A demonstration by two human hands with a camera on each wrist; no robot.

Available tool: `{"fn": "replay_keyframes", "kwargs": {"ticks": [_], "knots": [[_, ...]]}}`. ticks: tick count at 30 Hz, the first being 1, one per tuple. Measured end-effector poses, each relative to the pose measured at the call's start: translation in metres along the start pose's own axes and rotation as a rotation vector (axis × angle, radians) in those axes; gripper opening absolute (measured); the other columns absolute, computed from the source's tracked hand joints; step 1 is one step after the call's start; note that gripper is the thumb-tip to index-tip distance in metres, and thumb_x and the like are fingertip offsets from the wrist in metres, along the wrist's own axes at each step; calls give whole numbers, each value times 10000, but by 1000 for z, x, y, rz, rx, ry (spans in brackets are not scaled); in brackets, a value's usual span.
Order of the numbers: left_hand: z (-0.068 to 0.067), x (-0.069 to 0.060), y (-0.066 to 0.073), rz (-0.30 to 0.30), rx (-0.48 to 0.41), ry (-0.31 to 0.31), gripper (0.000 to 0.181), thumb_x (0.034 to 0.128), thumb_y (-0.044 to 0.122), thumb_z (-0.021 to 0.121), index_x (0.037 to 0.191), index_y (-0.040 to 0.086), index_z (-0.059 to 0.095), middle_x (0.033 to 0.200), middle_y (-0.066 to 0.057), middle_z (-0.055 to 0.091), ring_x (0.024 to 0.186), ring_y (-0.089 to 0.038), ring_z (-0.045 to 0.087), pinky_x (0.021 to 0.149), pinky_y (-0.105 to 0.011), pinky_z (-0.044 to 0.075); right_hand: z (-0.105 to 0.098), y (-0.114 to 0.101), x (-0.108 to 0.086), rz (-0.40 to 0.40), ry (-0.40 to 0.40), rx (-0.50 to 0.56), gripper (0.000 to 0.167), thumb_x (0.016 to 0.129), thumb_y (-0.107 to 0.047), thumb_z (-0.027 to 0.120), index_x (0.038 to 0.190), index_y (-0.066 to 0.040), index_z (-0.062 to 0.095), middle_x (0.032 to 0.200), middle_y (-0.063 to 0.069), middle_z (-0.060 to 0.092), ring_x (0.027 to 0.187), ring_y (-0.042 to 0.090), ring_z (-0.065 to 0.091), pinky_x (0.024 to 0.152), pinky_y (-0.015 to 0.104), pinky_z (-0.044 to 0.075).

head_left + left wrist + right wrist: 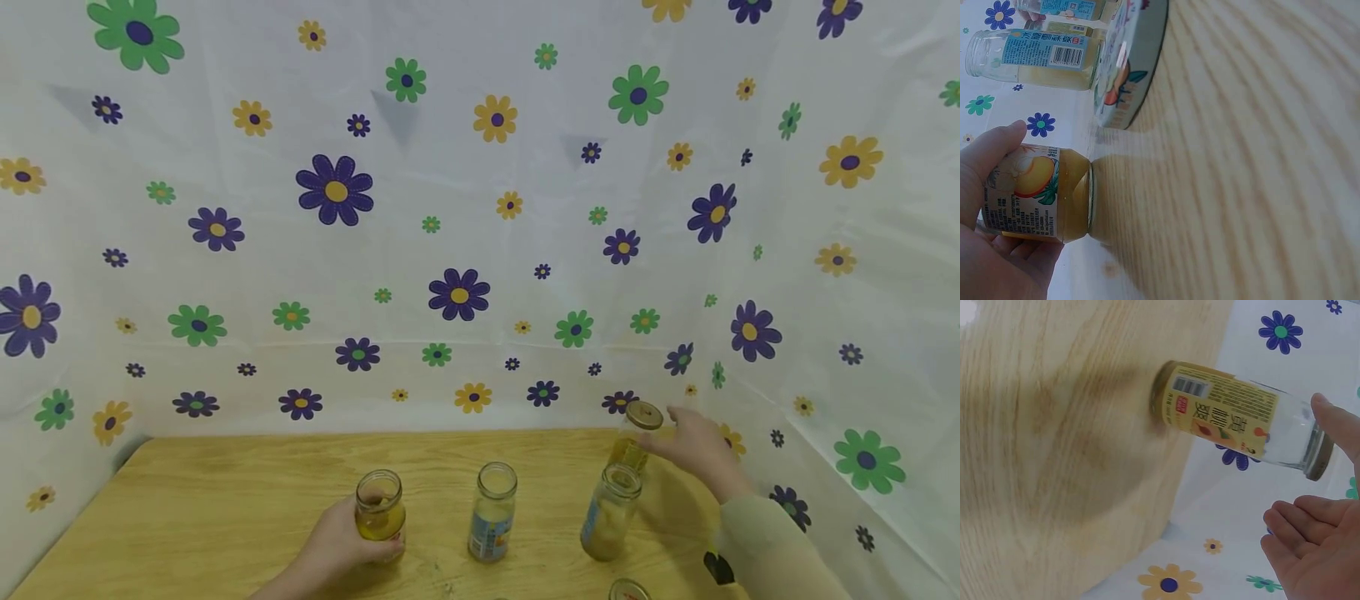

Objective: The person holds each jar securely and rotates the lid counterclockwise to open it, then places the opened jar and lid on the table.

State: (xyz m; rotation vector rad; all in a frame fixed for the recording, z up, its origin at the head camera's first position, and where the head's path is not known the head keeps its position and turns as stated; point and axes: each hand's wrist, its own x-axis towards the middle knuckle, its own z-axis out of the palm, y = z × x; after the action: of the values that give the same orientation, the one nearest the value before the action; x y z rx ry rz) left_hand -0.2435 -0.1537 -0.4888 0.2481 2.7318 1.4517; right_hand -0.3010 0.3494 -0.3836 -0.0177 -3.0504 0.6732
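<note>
My left hand [337,533] grips a lidless glass jar [381,521] of yellow content by its side; the left wrist view shows a peach-printed label [1029,184] on it. At the back right stands a taller jar [1222,415] with a yellow label and a gold lid [645,414]. My right hand [693,446] is beside that lid, fingers apart and not closed round it. In the right wrist view the thumb [1335,422] overlaps the lid's edge; whether it touches, I cannot tell.
Two lidless jars with blue labels stand between the hands, one in the middle [491,529] and one to the right [611,517]. A peach-printed lid [1129,69] lies near the left wrist camera. Another lid [628,590] shows at the bottom edge. Flowered sheeting [465,233] encloses the wooden table [247,492].
</note>
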Motion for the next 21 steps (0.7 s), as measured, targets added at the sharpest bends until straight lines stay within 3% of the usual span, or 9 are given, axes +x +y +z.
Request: {"fn": "replay_keyframes", "kwargs": {"ticks": [6,10,16,19,21], "knots": [[-1,0,-2,19,-18,-19,619,728,143,969,1236,-9,648,1121,-118,760,977,-212,727,842,-351,598,13,10,2,41,-30,107,955,966,-488,728,1528,192,360,1543,443,416,1395,632,443,1114,709,449],[-2,0,-3,20,-9,-15,613,725,154,970,1229,1,656,1107,-105,762,960,-193,721,833,-337,593,23,13,5,48,-21,87,936,949,-504,747,1490,189,424,1492,438,483,1348,615,507,1080,683,490],[-2,-1,-3,30,-4,-10,611,723,175,974,1219,8,659,1114,-107,765,961,-186,722,828,-313,590,38,15,9,-21,51,122,576,895,-379,834,1133,122,677,1235,374,670,1104,497,664,952,609,571],[-2,-1,-3,40,-1,-9,601,721,172,971,1213,14,664,1102,-110,765,950,-178,715,816,-305,584,46,16,8,-28,56,154,529,896,-337,840,1102,124,683,1183,361,684,1055,467,674,922,588,584],[-2,-2,-3,39,-1,-6,598,719,165,971,1212,16,666,1102,-111,764,949,-179,714,816,-316,588,51,17,8,-18,49,174,518,906,-324,834,1126,119,679,1115,321,701,988,415,678,857,514,600]]}}
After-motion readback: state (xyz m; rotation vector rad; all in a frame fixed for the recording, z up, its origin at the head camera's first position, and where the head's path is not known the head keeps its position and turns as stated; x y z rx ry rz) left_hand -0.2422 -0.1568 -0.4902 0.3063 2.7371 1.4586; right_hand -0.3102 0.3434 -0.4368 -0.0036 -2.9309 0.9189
